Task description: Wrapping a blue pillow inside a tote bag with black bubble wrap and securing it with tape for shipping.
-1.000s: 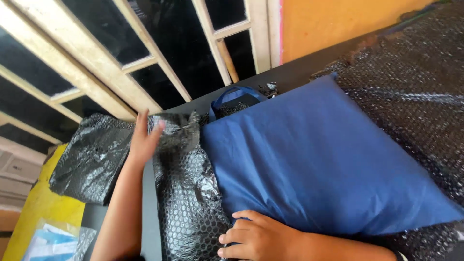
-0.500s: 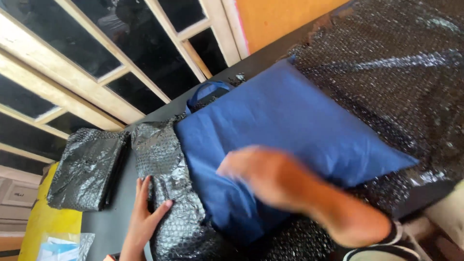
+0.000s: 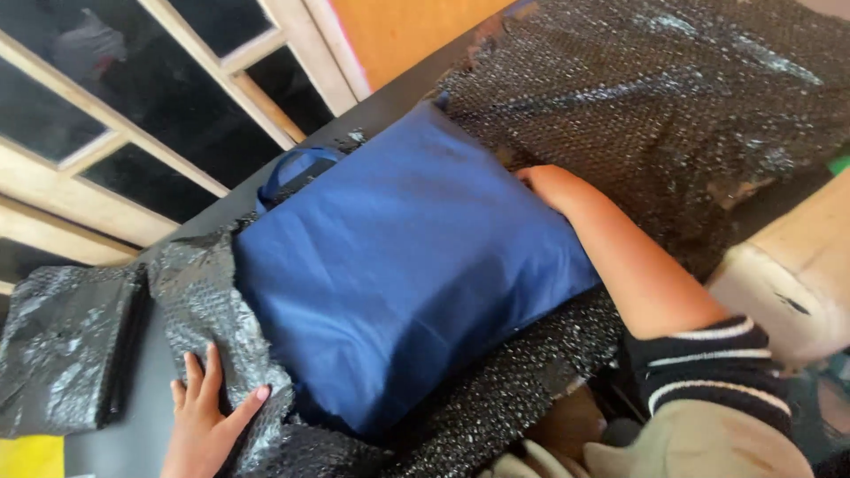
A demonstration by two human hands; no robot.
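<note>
1. In the middle of my view lies the blue bag [image 3: 398, 265], flat and tilted, its looped handle [image 3: 297, 168] poking out at the upper left edge toward the window.
2. I see the bag resting on black bubble wrap [image 3: 673, 97], which spreads out to the upper right, runs under the bag's lower edge and comes up again along its left side.
3. My right hand [image 3: 544, 184] sits at the bag's upper right edge, where the bag meets the wrap. The fingers are tucked out of sight at that edge, so I cannot tell how far the hand is open or whether it grips anything.
4. The right forearm runs down to a dark cuff with pale stripes [image 3: 708, 363] at the lower right.
5. My left hand [image 3: 205, 416] lies flat and open at the lower left, fingers spread. The palm and thumb press on the strip of wrap beside the bag's left side; the outer fingers reach onto the dark table [image 3: 146, 443]. It grips nothing.
6. Left of that hand, a separate folded piece of wrap [image 3: 62, 345] lies on the table, just beside the strip.
7. Beyond the table stand a pale wooden window frame [image 3: 177, 115] with dark panes and an orange wall [image 3: 416, 26].
8. A pale block [image 3: 797, 265] sits at the right edge.
</note>
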